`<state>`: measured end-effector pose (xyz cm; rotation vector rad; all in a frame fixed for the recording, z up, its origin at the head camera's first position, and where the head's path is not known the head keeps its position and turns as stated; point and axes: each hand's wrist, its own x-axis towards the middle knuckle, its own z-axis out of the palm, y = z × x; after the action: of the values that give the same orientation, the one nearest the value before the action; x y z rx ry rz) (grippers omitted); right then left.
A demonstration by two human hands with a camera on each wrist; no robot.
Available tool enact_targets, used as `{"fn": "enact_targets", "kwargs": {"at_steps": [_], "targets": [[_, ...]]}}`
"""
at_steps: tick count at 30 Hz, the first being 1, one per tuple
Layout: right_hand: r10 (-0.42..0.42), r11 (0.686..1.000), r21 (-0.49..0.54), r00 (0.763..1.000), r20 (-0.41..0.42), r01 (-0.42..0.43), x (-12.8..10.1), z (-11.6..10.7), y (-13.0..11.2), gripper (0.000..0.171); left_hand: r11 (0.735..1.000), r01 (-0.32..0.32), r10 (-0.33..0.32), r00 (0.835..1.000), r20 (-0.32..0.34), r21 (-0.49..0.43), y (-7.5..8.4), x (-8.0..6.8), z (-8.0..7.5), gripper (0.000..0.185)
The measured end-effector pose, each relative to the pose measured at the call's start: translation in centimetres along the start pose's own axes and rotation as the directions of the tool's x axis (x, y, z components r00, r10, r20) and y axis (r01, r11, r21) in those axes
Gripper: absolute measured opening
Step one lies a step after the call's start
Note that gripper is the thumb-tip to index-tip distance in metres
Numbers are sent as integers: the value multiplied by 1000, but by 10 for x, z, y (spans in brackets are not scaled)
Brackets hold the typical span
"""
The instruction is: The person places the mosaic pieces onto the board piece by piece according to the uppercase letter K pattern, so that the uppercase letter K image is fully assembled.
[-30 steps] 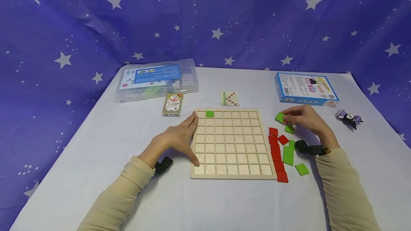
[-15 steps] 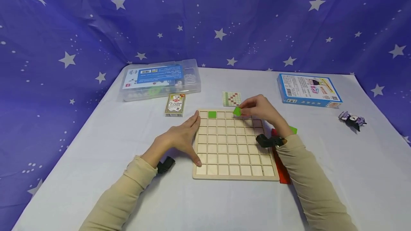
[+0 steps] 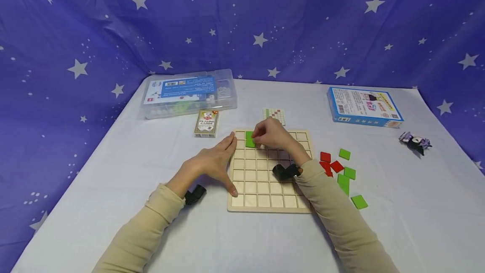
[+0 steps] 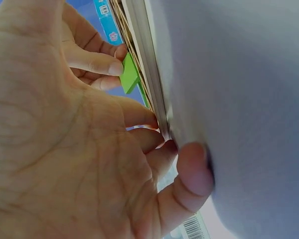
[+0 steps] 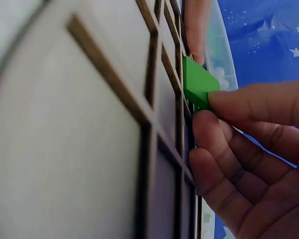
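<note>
A wooden grid board (image 3: 262, 175) lies on the white table. My left hand (image 3: 213, 164) rests along its left side, thumb and fingers spread against the frame. Near the top left of the grid, my right hand (image 3: 273, 133) pinches a green square tile (image 5: 200, 83) between thumb and fingers. In the head view that tile is just below another green tile (image 3: 250, 134) in the top row, and the two look like one patch. The left wrist view shows the pinched tile tilted at the board's edge.
Right of the board lie loose red tiles (image 3: 325, 156) and green tiles (image 3: 359, 202). Behind it are a small pattern card (image 3: 278, 115), a playing-card box (image 3: 207, 124) and a clear plastic case (image 3: 189, 94). A blue box (image 3: 365, 106) and a small dark figurine (image 3: 415, 142) are at the right.
My right hand has carried the green tile leftward from the loose pile, across the board's top, to the upper left cells. My left hand stays at the board's left edge.
</note>
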<state>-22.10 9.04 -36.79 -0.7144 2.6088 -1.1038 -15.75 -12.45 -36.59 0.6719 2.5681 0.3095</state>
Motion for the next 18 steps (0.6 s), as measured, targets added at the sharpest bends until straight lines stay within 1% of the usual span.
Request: {"fn": "enact_targets", "kwargs": {"at_steps": [3,6,8,10,13,16,18], "targets": [[-24,999,-24,1000,6,25,-2,2,0,6,1000,0,0,1000,2,1,0,0,-1,153],[-68,992,-103,997,19,70,-3,5,-1,4,1000,-3,3,1000,4,2,1,0,-1,153],[-98,980,-171,995,30,101,-2,5,-2,3,1000,-2,2,1000,2,6,1,0,-2,153],[-111,971,-208,993,33,116,-2,6,-2,2,1000,0,0,1000,3,7,1,0,-2,153],[-88,978,-187,996,35,93,-1,6,-3,4,1000,2,-2,1000,4,7,1,0,-1,153],[-40,988,-145,999,36,45,-1,7,-4,7,1000,-1,1,1000,1,2,1,-1,-1,153],[-22,989,-143,999,45,29,-1,9,-5,12,1000,0,0,1000,1,1,1,-1,-1,153]]}}
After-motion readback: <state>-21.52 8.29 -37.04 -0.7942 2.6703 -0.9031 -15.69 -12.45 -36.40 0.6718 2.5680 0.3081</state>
